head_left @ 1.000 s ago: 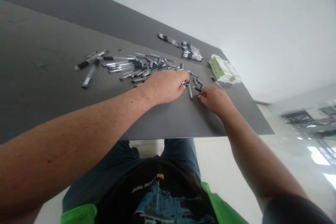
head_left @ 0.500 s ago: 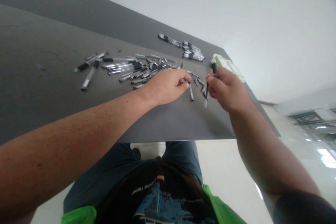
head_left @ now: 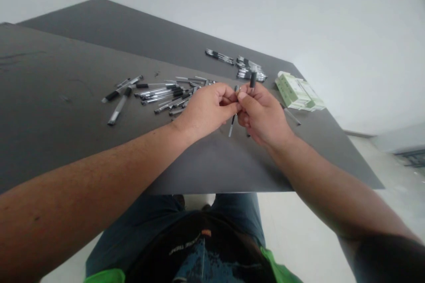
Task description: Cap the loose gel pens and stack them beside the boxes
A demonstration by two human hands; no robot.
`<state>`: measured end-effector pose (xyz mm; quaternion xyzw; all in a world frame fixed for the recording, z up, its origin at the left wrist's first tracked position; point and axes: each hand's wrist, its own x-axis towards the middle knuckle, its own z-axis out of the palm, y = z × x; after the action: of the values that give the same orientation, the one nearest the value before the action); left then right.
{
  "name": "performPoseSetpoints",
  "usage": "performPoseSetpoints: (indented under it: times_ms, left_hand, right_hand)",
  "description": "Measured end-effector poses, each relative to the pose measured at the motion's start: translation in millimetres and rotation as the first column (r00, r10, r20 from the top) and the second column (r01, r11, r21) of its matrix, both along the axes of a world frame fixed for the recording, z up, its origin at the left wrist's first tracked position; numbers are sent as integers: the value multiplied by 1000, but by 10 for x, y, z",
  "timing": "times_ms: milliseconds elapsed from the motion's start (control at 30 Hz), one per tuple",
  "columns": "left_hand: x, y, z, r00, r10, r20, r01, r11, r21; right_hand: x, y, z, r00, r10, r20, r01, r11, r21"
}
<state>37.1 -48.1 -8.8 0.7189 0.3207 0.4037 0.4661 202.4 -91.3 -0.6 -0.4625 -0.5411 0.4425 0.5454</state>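
Note:
My left hand (head_left: 207, 108) and my right hand (head_left: 262, 115) meet above the dark grey table (head_left: 66, 110), fingertips touching. My right hand is closed round a pen barrel (head_left: 253, 79) whose black end sticks up above the fingers. A thin pen refill (head_left: 231, 126) hangs down between the two hands, pinched at its top by my left fingers. Just behind the hands lies a loose pile of pens and pen parts (head_left: 166, 93).
A second small heap of pens (head_left: 247, 68) lies at the far right of the table. Green and white boxes (head_left: 297, 93) sit near the right edge. A single pen (head_left: 117, 108) lies apart at the left. My legs show below the table's near edge.
My right hand lifted pen parts off the table and came left. My left hand rose from the pile to meet it. The view shifted so the table sits lower.

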Motion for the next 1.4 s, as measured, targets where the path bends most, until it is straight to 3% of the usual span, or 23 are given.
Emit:
performPoseSetpoints:
  times_ms: [133,267,367,467,567,633,900,1233,1400]
  left_hand:
    - [4,7,-7,999,-27,43,30,997,-76]
    - [-17,19,-8,996,-13,85,20,997,-77]
    - [-48,47,-18,994,17,107,-7,996,-92]
    - [-81,86,-44,995,51,86,-44,995,-91]
    - [-110,124,-73,997,73,40,-70,995,-70]
    - [-123,138,-84,997,81,19,-80,995,-56]
    - [-145,80,-59,987,117,108,-112,992,-57]
    - [-117,89,81,926,252,280,-183,951,-251]
    - [-152,110,88,911,313,268,-246,935,-254]
  right_hand:
    - [148,35,-17,997,41,64,-41,999,11]
    - [487,33,18,968,37,247,-45,999,29]
    - [727,13,6,864,54,500,-89,995,46]
    - [868,-25,-27,733,-21,680,-80,990,116]
    - [918,-77,-13,598,-84,797,-107,977,184]
    - [922,-109,22,557,-105,824,-127,970,209]
    - [889,-127,11,559,-89,824,-222,942,252]
    - [877,-109,-51,548,-130,826,-172,949,263]
    - [890,-102,-66,541,-143,829,-161,950,268]
